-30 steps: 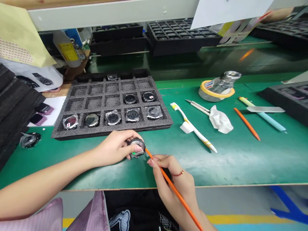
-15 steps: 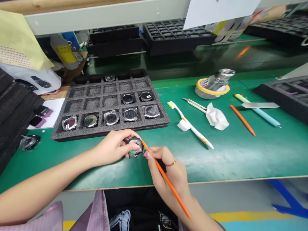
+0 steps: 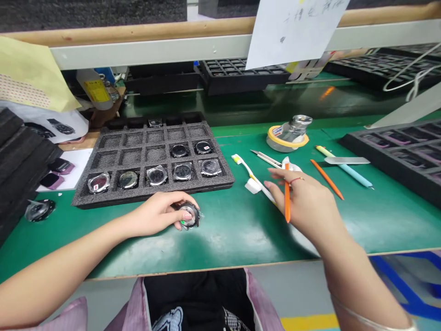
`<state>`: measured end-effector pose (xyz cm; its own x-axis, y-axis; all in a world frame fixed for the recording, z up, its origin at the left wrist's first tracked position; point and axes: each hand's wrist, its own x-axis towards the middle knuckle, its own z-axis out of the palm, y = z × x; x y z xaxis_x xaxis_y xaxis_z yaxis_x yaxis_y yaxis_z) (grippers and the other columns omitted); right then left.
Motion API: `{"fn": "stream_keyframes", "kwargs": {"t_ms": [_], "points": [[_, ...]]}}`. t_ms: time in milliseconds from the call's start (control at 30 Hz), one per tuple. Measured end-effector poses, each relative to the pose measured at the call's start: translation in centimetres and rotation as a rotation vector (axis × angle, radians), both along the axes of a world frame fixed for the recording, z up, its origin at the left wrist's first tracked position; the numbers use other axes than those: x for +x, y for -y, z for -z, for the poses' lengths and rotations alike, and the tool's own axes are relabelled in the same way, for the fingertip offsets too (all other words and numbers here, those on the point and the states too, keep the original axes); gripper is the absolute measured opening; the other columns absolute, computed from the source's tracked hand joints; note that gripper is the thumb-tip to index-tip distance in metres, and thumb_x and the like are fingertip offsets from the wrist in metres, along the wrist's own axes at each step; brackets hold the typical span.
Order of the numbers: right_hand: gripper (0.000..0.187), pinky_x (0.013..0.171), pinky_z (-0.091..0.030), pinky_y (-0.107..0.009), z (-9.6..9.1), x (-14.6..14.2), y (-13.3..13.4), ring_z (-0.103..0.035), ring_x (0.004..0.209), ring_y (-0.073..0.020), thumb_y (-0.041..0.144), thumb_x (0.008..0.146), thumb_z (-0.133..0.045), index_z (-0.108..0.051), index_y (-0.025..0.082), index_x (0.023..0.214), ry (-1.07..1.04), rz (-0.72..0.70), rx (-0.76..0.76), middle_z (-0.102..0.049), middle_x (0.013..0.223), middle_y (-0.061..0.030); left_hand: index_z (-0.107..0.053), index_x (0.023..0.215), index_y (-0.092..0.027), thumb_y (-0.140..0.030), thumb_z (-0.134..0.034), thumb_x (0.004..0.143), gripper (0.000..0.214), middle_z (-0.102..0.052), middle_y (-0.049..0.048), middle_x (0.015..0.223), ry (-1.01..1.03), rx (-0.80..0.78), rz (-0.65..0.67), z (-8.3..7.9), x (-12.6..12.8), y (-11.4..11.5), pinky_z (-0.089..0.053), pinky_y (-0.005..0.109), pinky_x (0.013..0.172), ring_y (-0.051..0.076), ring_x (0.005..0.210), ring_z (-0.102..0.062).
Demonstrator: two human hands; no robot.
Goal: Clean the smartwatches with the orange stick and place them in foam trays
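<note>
My left hand [image 3: 159, 213] is closed around a round dark watch case [image 3: 189, 215] that rests on the green bench mat [image 3: 227, 230], just in front of the grey foam tray [image 3: 113, 197]. My right hand [image 3: 306, 202] hovers to the right above the mat, gripping an orange stick [image 3: 287, 193] that points down, its forefinger stretched toward a white toothbrush [image 3: 251, 177]. The foam tray holds several wrapped watch cases [image 3: 156, 174] in its near rows.
On the mat to the right lie tweezers [image 3: 263, 157], a white cloth, a second orange stick [image 3: 326, 178], a pale green pen [image 3: 344, 166], a tape roll with a metal dispenser [image 3: 288, 135]. A black tray [image 3: 396, 156] sits far right; black foam stacks [image 3: 17, 151] at left.
My right hand has lifted the orange stick away from the watch case and swung right, over the toothbrush area. My left hand stays on the case. The view has tilted up.
</note>
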<state>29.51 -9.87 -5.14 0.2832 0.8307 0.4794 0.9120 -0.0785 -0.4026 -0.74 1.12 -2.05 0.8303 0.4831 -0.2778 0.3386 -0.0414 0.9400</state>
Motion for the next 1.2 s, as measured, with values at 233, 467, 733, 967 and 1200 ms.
{"fn": "stream_keyframes", "kwargs": {"t_ms": [233, 467, 733, 967, 1200], "points": [[0.027, 0.068, -0.051, -0.039, 0.5, 3.1, -2.4, -0.07, 0.077, -0.029, 0.039, 0.09, -0.055, -0.074, 0.02, 0.091, 0.003, -0.089, -0.146, -0.074, 0.082, -0.0129, -0.065, 0.109, -0.018, -0.024, -0.061, 0.093, 0.017, -0.069, 0.0018, 0.095, 0.048, -0.036, 0.048, 0.0, -0.2, -0.2, -0.055, 0.021, 0.065, 0.01, 0.072, -0.064], [0.013, 0.064, -0.049, -0.037, -0.3, 1.1, -5.1, -0.065, 0.063, -0.0243, 0.033, 0.083, -0.061, -0.065, 0.02, 0.081, 0.041, -0.167, -0.319, -0.068, 0.071, -0.0064, -0.063, 0.112, -0.019, -0.024, -0.059, 0.095, 0.019, -0.07, 0.0027, 0.097, 0.05, -0.023, 0.086, 0.0, -0.3, -0.2, -0.055, 0.022, 0.067, 0.01, 0.073, -0.064], [0.03, 0.065, -0.047, -0.032, -2.8, -0.8, -4.4, -0.066, 0.074, -0.0212, 0.033, 0.1, -0.041, -0.06, 0.02, 0.081, 0.151, -0.274, -0.113, -0.07, 0.092, -0.0123, -0.064, 0.115, -0.019, -0.02, -0.057, 0.095, 0.021, -0.07, 0.0031, 0.099, 0.026, 0.045, 0.137, -0.2, -0.4, -0.5, -0.055, 0.024, 0.068, 0.012, 0.075, -0.067], [0.048, 0.052, -0.03, -0.03, -3.1, -6.7, -5.0, -0.042, 0.047, -0.0118, 0.021, 0.1, -0.05, -0.046, 0.02, 0.051, 0.533, -0.782, 0.26, -0.048, 0.048, 0.0018, -0.056, 0.136, -0.023, -0.023, -0.06, 0.093, 0.043, -0.068, 0.003, 0.102, -0.017, 0.048, 0.102, -0.1, -0.4, -0.5, -0.054, 0.024, 0.064, 0.012, 0.069, -0.066], [0.051, 0.062, -0.029, -0.034, -4.0, -6.0, -9.1, -0.036, 0.052, -0.0125, 0.021, 0.101, -0.046, -0.037, 0.021, 0.051, 0.337, -0.6, 0.269, -0.044, 0.048, 0.002, -0.042, 0.148, -0.026, -0.022, -0.061, 0.092, 0.059, -0.069, 0.0047, 0.108, -0.013, 0.049, 0.088, 0.3, -0.5, -0.6, -0.053, 0.026, 0.066, 0.011, 0.068, -0.067]]}}
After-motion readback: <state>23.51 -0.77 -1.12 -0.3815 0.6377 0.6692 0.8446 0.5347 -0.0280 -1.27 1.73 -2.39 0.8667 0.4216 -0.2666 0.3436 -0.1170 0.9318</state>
